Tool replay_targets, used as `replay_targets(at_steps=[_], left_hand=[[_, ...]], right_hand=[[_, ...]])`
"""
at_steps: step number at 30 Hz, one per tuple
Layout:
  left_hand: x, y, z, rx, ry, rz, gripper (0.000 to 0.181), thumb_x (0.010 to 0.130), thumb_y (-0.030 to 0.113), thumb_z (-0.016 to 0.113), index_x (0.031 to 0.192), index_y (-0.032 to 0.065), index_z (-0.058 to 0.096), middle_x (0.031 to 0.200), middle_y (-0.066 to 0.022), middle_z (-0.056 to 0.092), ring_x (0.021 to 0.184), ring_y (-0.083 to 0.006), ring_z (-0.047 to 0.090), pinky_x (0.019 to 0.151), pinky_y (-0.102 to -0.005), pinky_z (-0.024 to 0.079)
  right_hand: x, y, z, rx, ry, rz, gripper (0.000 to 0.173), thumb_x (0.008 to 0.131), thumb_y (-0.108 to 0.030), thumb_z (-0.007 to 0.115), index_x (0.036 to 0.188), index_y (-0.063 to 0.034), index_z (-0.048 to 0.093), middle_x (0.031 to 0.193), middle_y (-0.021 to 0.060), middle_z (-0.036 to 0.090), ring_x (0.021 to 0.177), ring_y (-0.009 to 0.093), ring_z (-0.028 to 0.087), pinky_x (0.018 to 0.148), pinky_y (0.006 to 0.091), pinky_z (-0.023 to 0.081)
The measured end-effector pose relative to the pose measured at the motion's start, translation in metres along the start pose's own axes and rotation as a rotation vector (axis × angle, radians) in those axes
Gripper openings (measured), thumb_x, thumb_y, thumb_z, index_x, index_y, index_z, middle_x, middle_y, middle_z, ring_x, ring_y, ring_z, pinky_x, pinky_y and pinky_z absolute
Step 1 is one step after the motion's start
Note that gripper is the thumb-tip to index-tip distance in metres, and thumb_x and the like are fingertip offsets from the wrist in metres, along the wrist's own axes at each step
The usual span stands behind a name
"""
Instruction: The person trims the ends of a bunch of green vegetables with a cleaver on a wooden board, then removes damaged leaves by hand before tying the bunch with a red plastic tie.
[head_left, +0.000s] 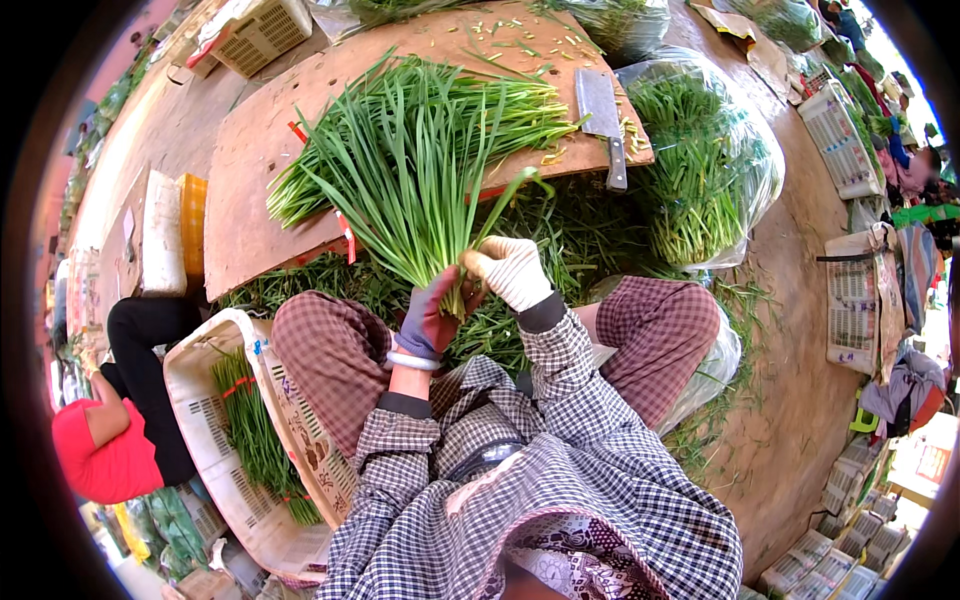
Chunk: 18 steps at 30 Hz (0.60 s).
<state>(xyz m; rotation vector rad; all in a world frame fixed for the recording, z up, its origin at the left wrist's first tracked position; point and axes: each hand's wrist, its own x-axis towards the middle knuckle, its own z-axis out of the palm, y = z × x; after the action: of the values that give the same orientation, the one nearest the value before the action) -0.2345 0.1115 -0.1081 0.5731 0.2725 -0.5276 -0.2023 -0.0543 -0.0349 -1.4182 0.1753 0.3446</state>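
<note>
My left hand (435, 315), in a purple and red glove, grips the stem ends of an upright, fanned-out bunch of garlic chives (420, 187). Right beside it my right hand (506, 270), in a white striped glove, pinches one bent leaf (504, 210) at its lower part between thumb and fingers. Behind the bunch, a loose pile of chives (525, 112) lies on a wooden board (247, 195). A cleaver (598, 105) lies at the board's right side, its handle over the edge. Red ties show at the board's front edge and by the pile.
At my left stands a white plastic basket (187, 390) holding tied chives (255, 427). Leaf scraps (562, 232) cover the ground under the board. Clear bags of greens (697, 165) stand at the right. A person in red (112, 450) sits at the far left.
</note>
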Motion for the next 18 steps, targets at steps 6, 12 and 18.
replay_targets(at_steps=[6,12,18], left_hand=[[0.004,-0.007,-0.011,0.804,-0.04,0.485,0.028,0.092,0.021,0.06,0.111,0.0021,0.062,0.095,-0.0041,0.065,0.085,-0.0139,0.063,0.079,-0.0263,0.052],[0.005,0.003,0.008,-0.091,-0.005,0.0,0.024,0.092,0.017,0.06,0.109,-0.0001,0.06,0.088,-0.0063,0.068,0.075,-0.0163,0.066,0.089,-0.0384,0.052],[0.002,0.007,0.025,0.045,0.075,-0.01,0.033,0.093,0.026,0.06,0.119,0.0056,0.057,0.09,-0.0003,0.066,0.074,-0.0112,0.063,0.089,-0.0404,0.052]], right_hand=[[-0.021,-0.004,0.018,-0.018,-0.1,-0.104,0.018,0.08,-0.013,0.069,0.085,0.0039,0.069,0.064,0.0037,0.064,0.051,0.006,0.055,0.046,0.0206,0.043],[-0.037,-0.041,-0.04,0.163,0.214,-0.147,0.015,0.081,-0.012,0.065,0.083,0.0025,0.07,0.065,0.0055,0.065,0.05,0.006,0.054,0.045,0.0193,0.041],[-0.03,-0.006,-0.031,0.129,0.16,-0.08,0.016,0.081,-0.013,0.067,0.082,0.0028,0.07,0.064,0.0044,0.064,0.048,0.006,0.053,0.044,0.0194,0.039]])
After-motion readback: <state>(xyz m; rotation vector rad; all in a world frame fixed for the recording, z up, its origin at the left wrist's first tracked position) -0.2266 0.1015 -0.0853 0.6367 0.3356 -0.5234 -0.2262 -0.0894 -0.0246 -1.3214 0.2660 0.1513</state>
